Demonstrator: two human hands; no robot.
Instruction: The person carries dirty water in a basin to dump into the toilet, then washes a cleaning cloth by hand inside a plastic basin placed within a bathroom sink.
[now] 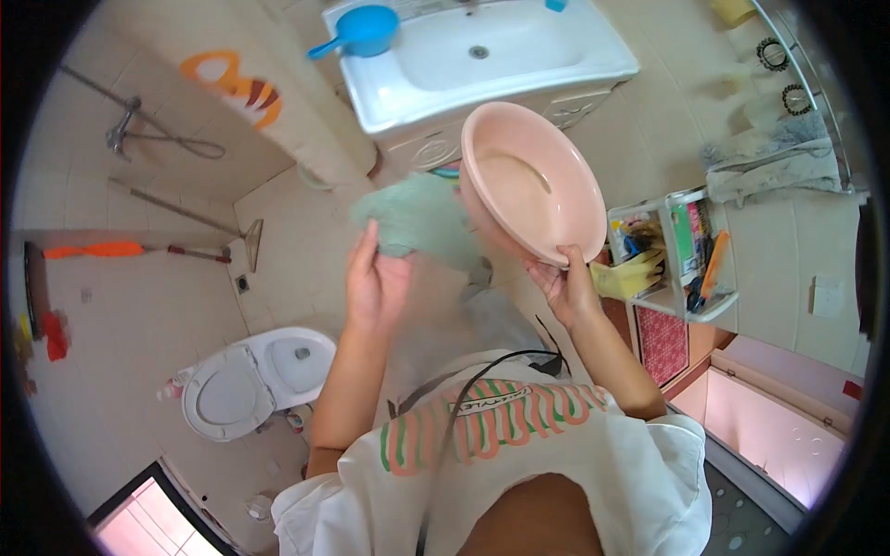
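Observation:
A pale green cloth [417,213], slightly smeared by motion, is gripped in my left hand [375,289], with the thumb on its near edge. Beside it on the right, my right hand [568,289] clasps the near rim of a pink plastic basin [573,208]. The thumb lies over the rim and the fingers go underneath. Tilted, the basin turns its inside toward me, and a brownish streak shows on its bottom. The cloth's right side comes close to the basin wall; whether they touch I cannot tell.
Ahead is a white washbasin [436,69] with a blue dipper [366,32] on its left corner. A storage cart [672,310] stands close at the right, near a towel [774,167] on a rack. A toilet [227,394] is at the left, by a curtain [297,120].

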